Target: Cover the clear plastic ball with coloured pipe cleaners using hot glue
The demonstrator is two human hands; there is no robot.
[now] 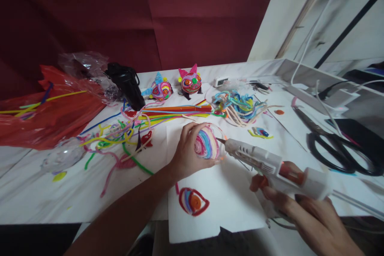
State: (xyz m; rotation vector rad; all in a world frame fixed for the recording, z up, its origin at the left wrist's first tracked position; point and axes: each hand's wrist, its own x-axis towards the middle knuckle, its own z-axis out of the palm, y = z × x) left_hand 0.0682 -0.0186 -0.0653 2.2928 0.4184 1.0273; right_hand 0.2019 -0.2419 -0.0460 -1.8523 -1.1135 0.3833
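Note:
My left hand (187,148) is wrapped round a ball (207,143) covered in coiled pink, blue, white and cream pipe cleaner, held above a white sheet of paper (222,200). In my right hand (306,216) is a white hot glue gun (267,160), its fingers around the handle and near the orange trigger. The gun's nozzle points left, at or very close to the ball's right side. A glue stick (357,204) sticks out of its back. Lower on the paper lies an eye-shaped pipe cleaner piece (193,201) with a red outline and orange centre.
Two finished-looking animal heads (191,81) stand at the back. Bundled pipe cleaners (177,110), a tangled heap (238,106) and loose strands (126,140) cover the middle and left. Large black-handled scissors (333,144) lie right. A black bottle (125,86) leans beside a red plastic bag (60,116).

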